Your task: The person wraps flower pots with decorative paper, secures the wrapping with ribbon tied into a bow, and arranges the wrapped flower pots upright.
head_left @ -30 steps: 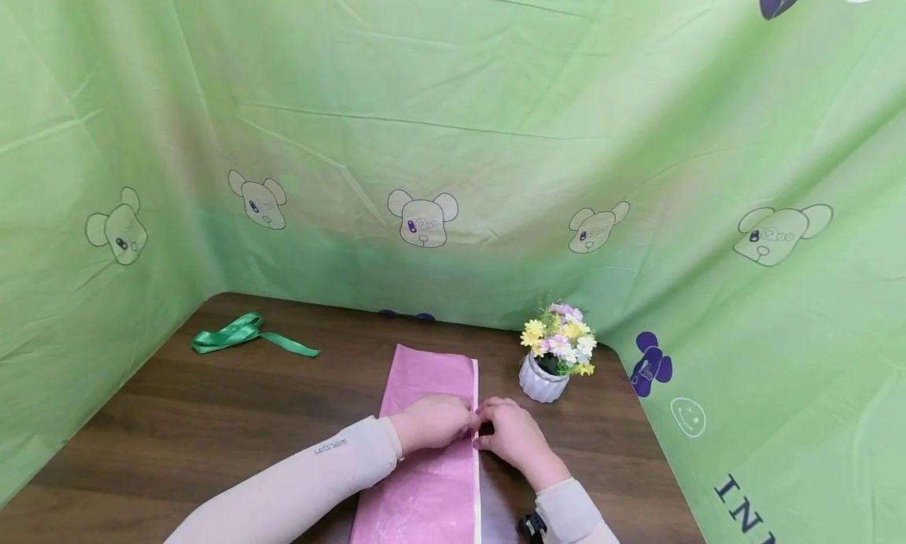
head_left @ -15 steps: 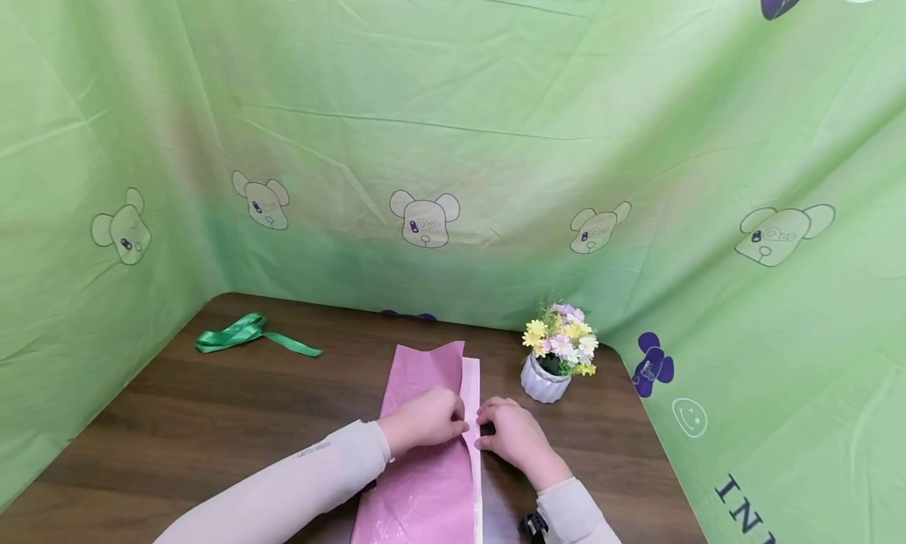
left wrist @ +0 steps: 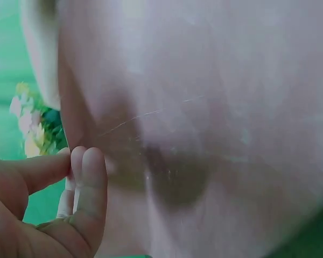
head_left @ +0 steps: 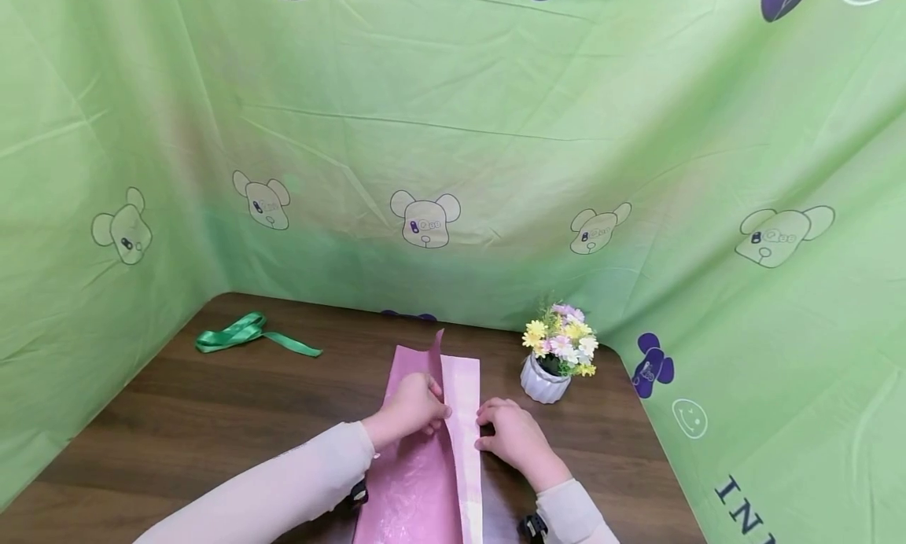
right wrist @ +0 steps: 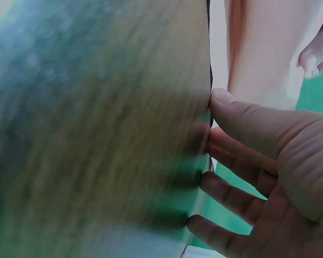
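Observation:
A long pink sheet of wrapping paper (head_left: 406, 485) lies folded lengthwise on the table, its near end cut off by the head view. My left hand (head_left: 410, 406) pinches the right edge of the upper layer between thumb and fingers, lifting it. Below that raised edge a paler strip (head_left: 464, 426) of the lower layer shows. At the strip's right edge, my right hand (head_left: 520, 442) rests with fingertips and thumb touching down, fingers spread in the right wrist view. Close up in the left wrist view, the pink sheet (left wrist: 231, 107) rises from the pinching fingertips (left wrist: 91, 166).
A green ribbon (head_left: 230, 333) lies loosely looped at the table's back left. Artificial flowers (head_left: 561, 341) in a white ribbed pot (head_left: 543, 381) stand behind my right hand. Green printed cloth (head_left: 425, 135) walls in the brown wooden table (head_left: 212, 418).
My left hand has drawn the paper's upper edge leftward and up, widening the pale strip from a thin line. My right hand has stayed at the right edge.

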{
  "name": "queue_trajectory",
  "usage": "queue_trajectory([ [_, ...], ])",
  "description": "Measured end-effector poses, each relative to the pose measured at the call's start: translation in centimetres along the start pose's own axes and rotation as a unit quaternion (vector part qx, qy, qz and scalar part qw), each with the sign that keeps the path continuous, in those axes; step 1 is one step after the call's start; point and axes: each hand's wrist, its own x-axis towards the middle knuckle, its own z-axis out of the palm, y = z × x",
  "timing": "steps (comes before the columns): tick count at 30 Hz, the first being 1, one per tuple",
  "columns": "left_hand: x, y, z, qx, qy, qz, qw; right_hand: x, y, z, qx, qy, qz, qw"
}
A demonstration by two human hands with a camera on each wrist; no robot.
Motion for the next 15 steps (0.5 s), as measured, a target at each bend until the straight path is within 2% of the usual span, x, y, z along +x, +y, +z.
queue_trajectory([
  [2,-0.2,0.0,-0.7,-0.032,-0.001,-0.023,0.9992,0.0,0.0,0.0,-0.004,-0.003,0.003,1.0000],
  [5,-0.4,-0.3,-1.8,-0.056,-0.004,-0.043,0.9975,0.0,0.1,0.0,-0.012,-0.007,0.007,0.9999],
  [10,-0.6,-1.0,-3.7,-0.104,0.001,-0.064,0.9925,0.1,0.0,0.0,-0.018,-0.018,0.013,0.9996],
  [15,-1.4,-2.0,-6.6,-0.131,0.009,-0.085,0.9878,0.2,-0.2,0.0,-0.034,-0.029,0.006,0.9990],
])
